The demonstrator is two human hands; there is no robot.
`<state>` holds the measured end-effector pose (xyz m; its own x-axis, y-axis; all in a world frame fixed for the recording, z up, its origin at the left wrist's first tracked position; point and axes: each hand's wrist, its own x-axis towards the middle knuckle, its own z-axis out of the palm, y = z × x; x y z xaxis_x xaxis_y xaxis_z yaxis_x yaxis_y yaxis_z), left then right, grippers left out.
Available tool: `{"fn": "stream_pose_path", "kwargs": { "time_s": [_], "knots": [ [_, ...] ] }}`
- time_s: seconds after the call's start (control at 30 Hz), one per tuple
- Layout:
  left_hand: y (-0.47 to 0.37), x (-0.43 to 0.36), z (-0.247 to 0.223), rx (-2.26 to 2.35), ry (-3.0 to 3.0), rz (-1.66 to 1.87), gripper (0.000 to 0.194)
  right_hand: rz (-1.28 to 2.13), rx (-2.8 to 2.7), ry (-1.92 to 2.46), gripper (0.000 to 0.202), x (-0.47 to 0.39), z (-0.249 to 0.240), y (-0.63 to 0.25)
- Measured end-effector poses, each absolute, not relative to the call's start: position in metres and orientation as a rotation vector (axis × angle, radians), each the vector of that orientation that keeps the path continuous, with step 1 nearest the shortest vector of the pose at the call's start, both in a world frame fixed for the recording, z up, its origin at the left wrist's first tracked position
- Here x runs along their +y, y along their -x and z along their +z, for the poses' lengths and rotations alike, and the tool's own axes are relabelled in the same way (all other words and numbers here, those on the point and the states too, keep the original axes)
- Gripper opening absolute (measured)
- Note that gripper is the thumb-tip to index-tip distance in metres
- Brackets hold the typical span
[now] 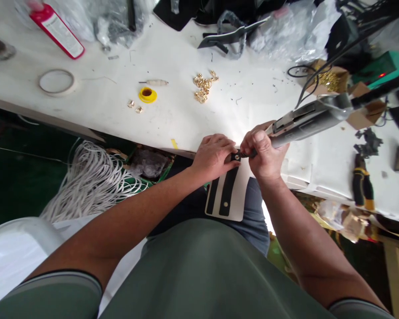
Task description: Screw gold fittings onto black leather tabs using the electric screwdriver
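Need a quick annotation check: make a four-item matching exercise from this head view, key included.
Column one:
1. left hand
2. right hand
3. pliers
4. bottle

Column two:
A. black and yellow
B. gripping the grey tool
C. red, with a white label
D. holding the black strap

Pairs: 1-D, 2-B, 3-A, 4-C

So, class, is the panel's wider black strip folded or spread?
Spread where visible: the wider black strip lies flat along the pale panel. Under the left hand, cannot tell.
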<state>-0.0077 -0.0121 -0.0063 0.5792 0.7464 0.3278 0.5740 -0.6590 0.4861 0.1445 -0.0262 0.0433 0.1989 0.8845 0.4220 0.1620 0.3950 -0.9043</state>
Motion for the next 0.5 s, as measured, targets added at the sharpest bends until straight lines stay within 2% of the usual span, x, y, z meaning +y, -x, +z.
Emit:
{"fn": "stream_pose_path", "kwargs": {
  "time_s": [0.27,0.5],
  "knots": [
    [0.008,-0.011,-0.008,1.068,-2.488,0.703,0.032,0.601,-1.453,1.253,0.043,-0.027,0.034,-0.150],
    [0.008,-0.010,-0.008,1.050,-2.446,0.670,0.029,0.717,-1.353,1.164,0.037,-0.025,0.047,-0.142]
  ]
}}
